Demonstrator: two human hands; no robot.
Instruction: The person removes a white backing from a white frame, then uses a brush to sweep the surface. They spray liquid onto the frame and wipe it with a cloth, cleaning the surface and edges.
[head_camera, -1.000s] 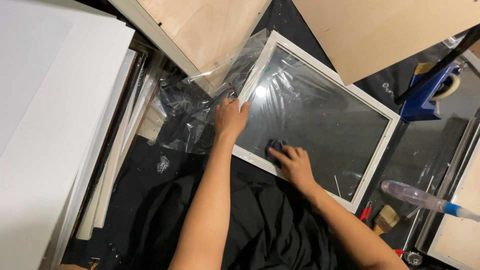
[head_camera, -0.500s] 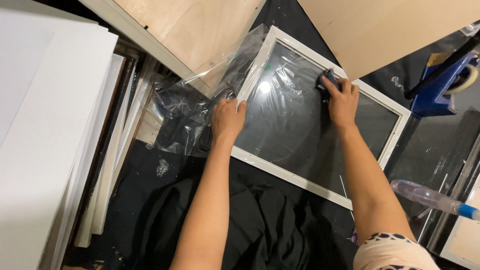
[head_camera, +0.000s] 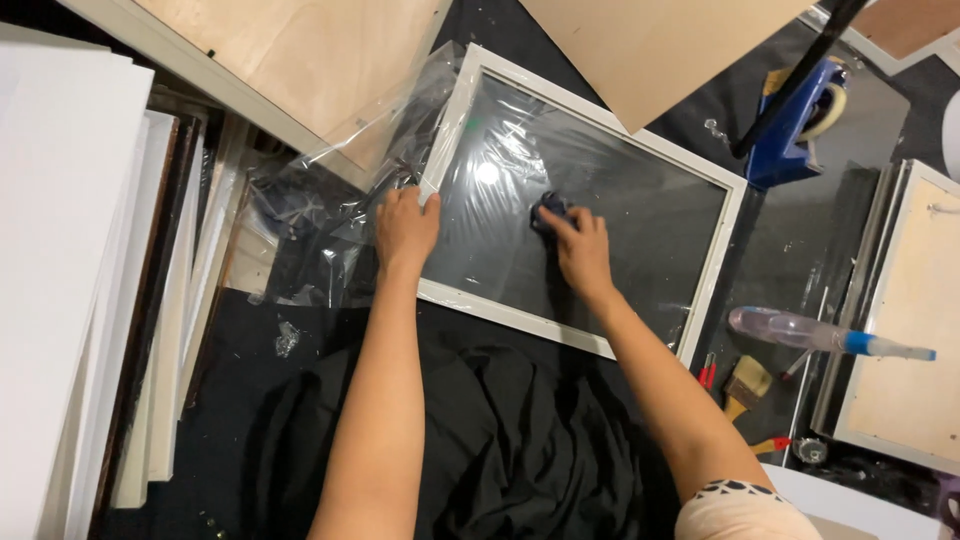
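Your right hand (head_camera: 580, 250) grips a dark cloth (head_camera: 549, 212), pressed onto the glass of the white frame (head_camera: 720, 255). Your left hand (head_camera: 405, 228) lies flat and unclenched on the frame's left edge, beside crumpled plastic wrap (head_camera: 330, 200).

Both bare forearms stretched forward, left hand (head_camera: 405, 228) flat with fingers spread, right hand (head_camera: 578, 245) palm-down, fingers curled together.

Two bare forearms, hands ungloved, short pale sleeve with dark patterned edge
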